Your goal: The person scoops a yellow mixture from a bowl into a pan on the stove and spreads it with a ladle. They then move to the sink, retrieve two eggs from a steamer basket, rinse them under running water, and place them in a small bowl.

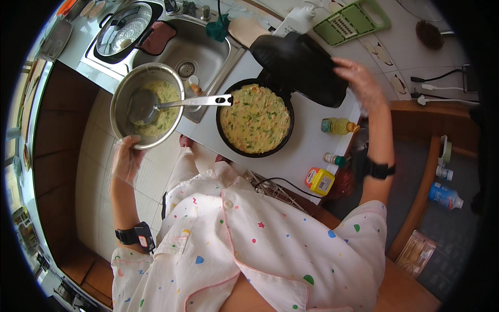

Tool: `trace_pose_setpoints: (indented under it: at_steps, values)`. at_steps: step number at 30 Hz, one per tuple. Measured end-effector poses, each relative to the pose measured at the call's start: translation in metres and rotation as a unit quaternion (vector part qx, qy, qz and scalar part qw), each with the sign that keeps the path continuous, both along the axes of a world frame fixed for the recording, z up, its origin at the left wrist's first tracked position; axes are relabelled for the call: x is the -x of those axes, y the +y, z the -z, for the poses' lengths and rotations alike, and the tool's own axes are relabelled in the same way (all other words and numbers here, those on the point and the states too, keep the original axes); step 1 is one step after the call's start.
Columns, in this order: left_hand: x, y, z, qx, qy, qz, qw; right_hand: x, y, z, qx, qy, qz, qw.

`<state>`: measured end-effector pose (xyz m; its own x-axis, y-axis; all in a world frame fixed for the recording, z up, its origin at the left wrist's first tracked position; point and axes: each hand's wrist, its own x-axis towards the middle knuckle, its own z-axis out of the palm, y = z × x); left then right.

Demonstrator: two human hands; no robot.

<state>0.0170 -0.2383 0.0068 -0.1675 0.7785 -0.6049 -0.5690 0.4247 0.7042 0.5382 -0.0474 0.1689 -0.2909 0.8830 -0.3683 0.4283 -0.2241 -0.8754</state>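
My left hand, in a clear plastic glove, grips the near rim of a stainless steel mixing bowl held over the floor beside the counter. Yellow-green batter with green bits lies in it, and a metal ladle rests inside with its handle over the rim. Before me an electric baking pan stands on the counter, spread with batter flecked green and orange. Its black lid is raised at the back. My gloved right hand, blurred, has its fingers at the lid's right edge.
Behind the bowl is a steel sink, with a glass-lidded steamer pot to its left. Right of the pan stand an oil bottle, a green-capped jar and a yellow tub. A green grater leans at the back.
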Motion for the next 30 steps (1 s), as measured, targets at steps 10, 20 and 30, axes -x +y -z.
trace_pose_setpoints:
  at_steps: [10, 20, 30]
  values:
    - [0.012, -0.038, -0.018, -0.024, 0.010, -0.059, 0.998, 0.118, -0.196, 0.093, -0.143, -0.257, 0.012, 0.956]
    - [0.033, -0.078, -0.030, -0.011, -0.020, -0.121, 0.992, 0.154, -0.234, 0.146, -0.195, -0.305, 0.002, 0.932]
    - [0.168, -0.092, -0.004, -0.028, -0.025, -0.115, 0.993, 0.229, -0.224, 0.008, -0.215, -0.255, 0.102, 0.937]
